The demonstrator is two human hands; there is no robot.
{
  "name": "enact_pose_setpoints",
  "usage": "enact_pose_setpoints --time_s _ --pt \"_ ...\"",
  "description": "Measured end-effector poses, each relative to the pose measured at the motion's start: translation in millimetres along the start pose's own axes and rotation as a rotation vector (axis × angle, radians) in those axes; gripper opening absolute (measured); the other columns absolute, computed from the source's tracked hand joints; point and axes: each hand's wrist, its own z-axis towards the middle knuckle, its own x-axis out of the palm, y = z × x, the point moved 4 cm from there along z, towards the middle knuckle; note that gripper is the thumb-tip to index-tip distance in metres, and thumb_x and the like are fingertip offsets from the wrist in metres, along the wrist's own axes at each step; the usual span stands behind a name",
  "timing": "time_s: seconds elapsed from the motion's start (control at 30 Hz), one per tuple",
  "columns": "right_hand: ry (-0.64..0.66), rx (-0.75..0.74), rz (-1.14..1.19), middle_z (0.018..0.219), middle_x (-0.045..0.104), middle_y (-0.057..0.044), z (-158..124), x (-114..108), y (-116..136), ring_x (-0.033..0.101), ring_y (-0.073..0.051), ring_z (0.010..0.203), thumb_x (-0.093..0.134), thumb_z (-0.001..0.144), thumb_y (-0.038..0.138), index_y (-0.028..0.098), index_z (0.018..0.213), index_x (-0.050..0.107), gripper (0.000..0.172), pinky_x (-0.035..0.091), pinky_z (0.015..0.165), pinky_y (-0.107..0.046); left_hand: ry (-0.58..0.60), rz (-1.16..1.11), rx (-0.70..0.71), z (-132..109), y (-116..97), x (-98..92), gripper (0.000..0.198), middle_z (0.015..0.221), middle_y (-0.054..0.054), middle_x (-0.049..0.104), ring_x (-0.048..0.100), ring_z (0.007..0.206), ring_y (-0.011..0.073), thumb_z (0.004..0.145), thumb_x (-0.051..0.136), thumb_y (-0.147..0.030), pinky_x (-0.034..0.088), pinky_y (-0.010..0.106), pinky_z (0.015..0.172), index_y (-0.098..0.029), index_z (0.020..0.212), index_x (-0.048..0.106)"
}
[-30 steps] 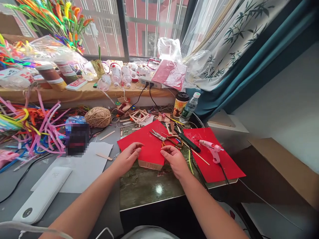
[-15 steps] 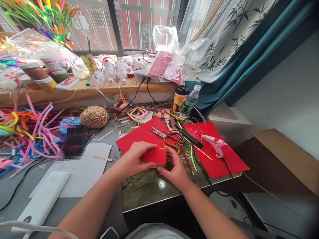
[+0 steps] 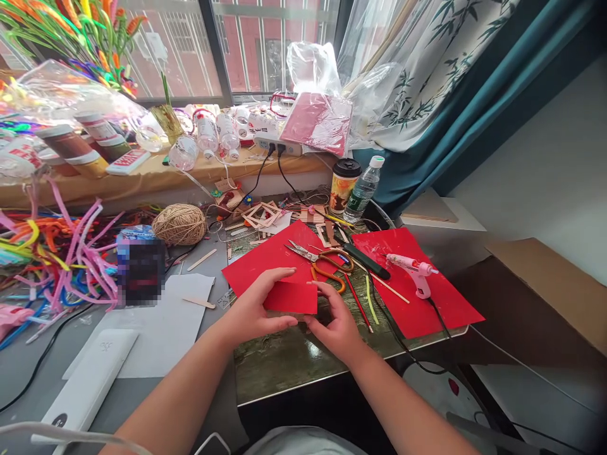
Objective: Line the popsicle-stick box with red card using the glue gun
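Observation:
Between my two hands is a small red-topped piece [image 3: 291, 298], with a brownish edge showing along its near side; whether it is a box or a covered block I cannot tell. My left hand [image 3: 258, 306] grips its left end, thumb along the near edge and fingers over the far side. At the right end my right hand [image 3: 336, 322] pinches it between thumb and fingers. Just beyond lie a red sheet [image 3: 265, 253] and scissors [image 3: 327, 260] with orange handles. To the right are a red pencil [image 3: 359, 303] and a yellow-green strip [image 3: 371, 300].
A pink glue gun [image 3: 415, 272] rests on another red sheet [image 3: 403, 316], its cord running off the table edge. Behind stand a lidded cup [image 3: 344, 186] and a water bottle [image 3: 364, 189]. A twine ball [image 3: 179, 224], white paper [image 3: 156, 341] and pipe cleaners [image 3: 71, 259] are at left.
The red-topped piece stays in both hands, turned slightly so more of its red face shows. The whole view has shifted a little; the other things lie as before.

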Motion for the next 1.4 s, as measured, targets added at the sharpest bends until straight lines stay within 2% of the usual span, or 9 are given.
enact_pose_setpoints --time_s 0.13,0.23,0.3,0.37,0.57,0.77,0.97,1.13,1.4 --pt "-0.082 -0.109 -0.073 0.151 0.058 -0.010 1 -6 17 0.057 -0.033 0.140 0.072 0.099 0.033 0.034 0.146 0.059 0.048 0.048 0.119 -0.055 -0.032 0.021 0.006 1 -1 4.6 0.081 0.161 0.013 0.051 0.048 0.150 0.0355 0.087 0.087 -0.042 0.043 0.054 0.125 -0.033 0.156 0.046" --pt "-0.102 -0.183 -0.155 0.143 0.064 -0.010 3 -8 32 0.059 -0.034 0.136 0.070 0.100 0.030 0.034 0.135 0.066 0.035 0.049 0.115 -0.057 -0.043 -0.017 -0.007 -1 0 5.9 0.078 0.159 0.014 0.052 0.050 0.148 0.0354 0.088 0.086 -0.042 0.044 0.053 0.123 -0.033 0.154 0.047" --pt "-0.073 -0.245 -0.195 0.133 0.070 -0.009 7 -6 44 0.062 -0.034 0.131 0.068 0.101 0.027 0.035 0.128 0.070 0.029 0.049 0.114 -0.058 -0.048 -0.045 -0.016 -2 1 7.0 0.078 0.157 0.014 0.053 0.052 0.147 0.0357 0.087 0.087 -0.042 0.046 0.053 0.122 -0.032 0.154 0.048" --pt "-0.018 -0.292 -0.196 0.129 0.073 -0.007 12 -3 56 0.063 -0.034 0.129 0.066 0.102 0.025 0.036 0.128 0.071 0.029 0.048 0.115 -0.059 -0.059 -0.083 -0.012 -3 3 9.1 0.078 0.156 0.014 0.054 0.053 0.146 0.0364 0.086 0.087 -0.042 0.046 0.054 0.122 -0.031 0.154 0.048" --pt "0.148 -0.354 -0.153 0.140 0.072 -0.005 24 7 77 0.061 -0.032 0.136 0.060 0.105 0.030 0.036 0.141 0.066 0.037 0.043 0.122 -0.058 -0.117 -0.249 -0.014 -8 17 16.6 0.072 0.154 0.017 0.058 0.058 0.142 0.0364 0.091 0.081 -0.042 0.047 0.055 0.121 -0.029 0.154 0.049" --pt "0.187 -0.352 -0.175 0.148 0.068 -0.005 25 12 69 0.058 -0.032 0.142 0.064 0.103 0.031 0.038 0.148 0.062 0.045 0.042 0.124 -0.058 -0.142 -0.442 -0.012 -11 23 18.8 0.056 0.154 0.014 0.059 0.057 0.144 0.0351 0.098 0.071 -0.045 0.046 0.054 0.121 -0.029 0.150 0.056" --pt "0.048 -0.293 -0.285 0.152 0.061 -0.007 15 7 52 0.051 -0.037 0.146 0.074 0.095 0.029 0.039 0.146 0.061 0.053 0.042 0.122 -0.063 -0.191 -0.659 -0.087 -13 36 27.4 0.058 0.155 0.015 0.059 0.058 0.142 0.0365 0.099 0.062 -0.055 0.051 0.052 0.114 -0.024 0.148 0.057" --pt "-0.010 -0.221 -0.264 0.154 0.058 -0.008 3 -1 41 0.052 -0.036 0.144 0.069 0.100 0.028 0.039 0.148 0.058 0.051 0.043 0.121 -0.062 -0.251 -0.641 -0.098 -13 40 27.9 0.059 0.151 0.016 0.062 0.057 0.141 0.0367 0.095 0.058 -0.057 0.050 0.053 0.114 -0.021 0.142 0.061" --pt "0.016 -0.144 -0.207 0.162 0.052 -0.008 -4 3 24 0.048 -0.033 0.152 0.067 0.103 0.030 0.039 0.161 0.043 0.064 0.042 0.126 -0.056 -0.280 -0.667 -0.111 -10 34 28.8 0.064 0.145 0.016 0.065 0.059 0.137 0.0382 0.091 0.058 -0.057 0.052 0.053 0.109 -0.022 0.145 0.058"
